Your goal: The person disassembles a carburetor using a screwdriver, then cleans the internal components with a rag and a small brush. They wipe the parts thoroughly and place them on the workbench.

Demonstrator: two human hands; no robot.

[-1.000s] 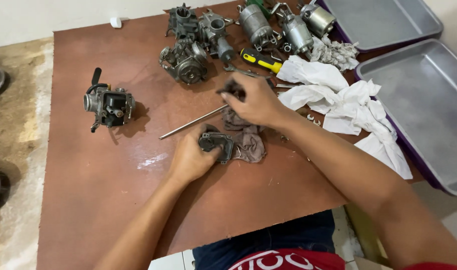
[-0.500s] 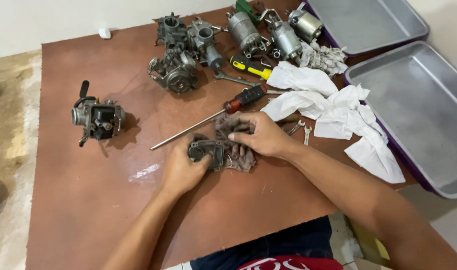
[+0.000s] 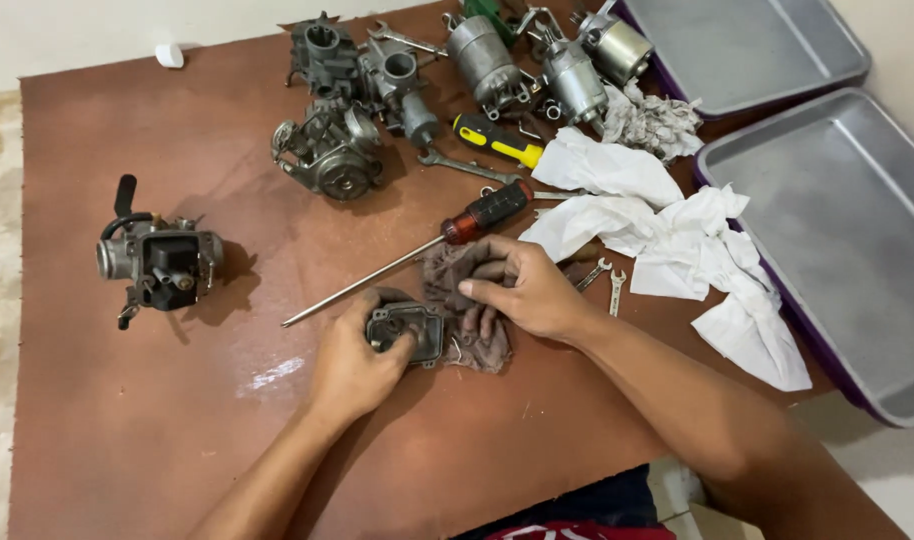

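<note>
Grey metal carburettor cover gripped in our left hand, our right hand pressing a brown rag against it, long red-handled screwdriver just beyond

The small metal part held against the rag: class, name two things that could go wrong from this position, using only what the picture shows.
1. The left hand grips the small metal part by its edge while the right hand presses the brown rag; it might slip loose.
2. The long screwdriver lies just beyond both hands, so a push could knock it.
3. Two small wrenches lie by the white cloths and could get covered.
</note>
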